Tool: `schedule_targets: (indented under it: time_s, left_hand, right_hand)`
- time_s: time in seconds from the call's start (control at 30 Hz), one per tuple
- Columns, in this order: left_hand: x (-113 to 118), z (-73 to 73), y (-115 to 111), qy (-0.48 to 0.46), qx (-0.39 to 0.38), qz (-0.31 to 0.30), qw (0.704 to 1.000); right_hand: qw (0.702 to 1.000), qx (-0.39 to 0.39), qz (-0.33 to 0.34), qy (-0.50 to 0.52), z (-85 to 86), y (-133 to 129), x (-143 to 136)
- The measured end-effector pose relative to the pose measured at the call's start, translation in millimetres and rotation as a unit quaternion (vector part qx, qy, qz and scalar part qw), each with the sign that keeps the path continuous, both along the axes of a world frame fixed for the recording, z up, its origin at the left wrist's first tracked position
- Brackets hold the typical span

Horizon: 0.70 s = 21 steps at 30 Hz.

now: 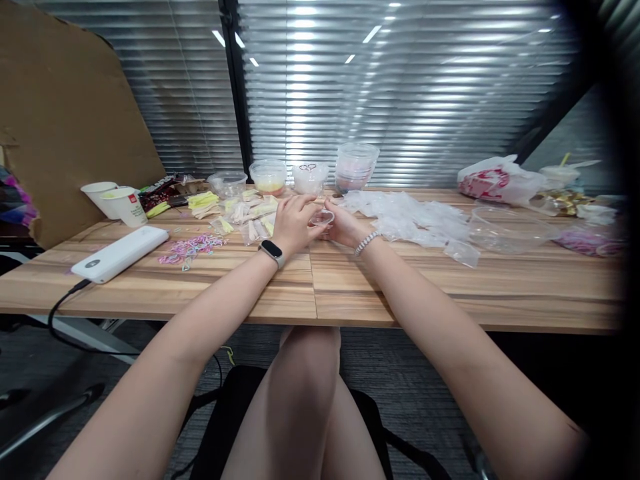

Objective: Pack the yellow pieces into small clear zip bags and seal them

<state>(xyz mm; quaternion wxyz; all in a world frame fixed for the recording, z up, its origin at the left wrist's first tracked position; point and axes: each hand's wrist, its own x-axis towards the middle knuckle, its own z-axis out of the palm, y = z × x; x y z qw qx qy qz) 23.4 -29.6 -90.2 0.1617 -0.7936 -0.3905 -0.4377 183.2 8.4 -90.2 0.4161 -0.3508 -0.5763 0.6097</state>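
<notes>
Between my two hands, just above the middle of the table, is a small clear plastic container (323, 217) with a round rim. My left hand (296, 223) reaches over it from the left, its fingers bent against the rim. From the right my right hand (344, 223) wraps its fingers round the side. What is inside the container cannot be made out. Left of my left hand lie small packets with pale yellow and beige strips (250, 212). A spread pile of clear plastic bags (405, 215) lies to the right of my right hand.
Clear tubs (267, 177) and stacked tubs (357, 167) stand along the back. At the left are paper cups (131, 208), a white power bank (123, 253) with a cable, and colourful small bands (193, 248). A large clear bowl (510, 230) and a plastic carrier bag (500, 180) sit at the right.
</notes>
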Motion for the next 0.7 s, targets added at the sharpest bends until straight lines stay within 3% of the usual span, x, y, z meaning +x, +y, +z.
schedule_targets:
  time_s: [0.13,0.53,0.7]
  left_hand:
    - [0.0,-0.2,-0.3,0.001,0.005,-0.005,1.0]
    - [-1.0,-2.7,1.4,0.016,0.022,0.011,1.0]
    - [-1.1,-3.6,1.8,0.006,0.038,0.014,0.999]
  right_hand:
    - [0.994,-0.083,0.025,0.061,-2.2,1.9,0.6]
    - [0.994,-0.086,0.008,0.063,-2.7,6.3,2.7]
    - [0.991,-0.091,-0.049,0.088,-1.0,6.7,6.7]
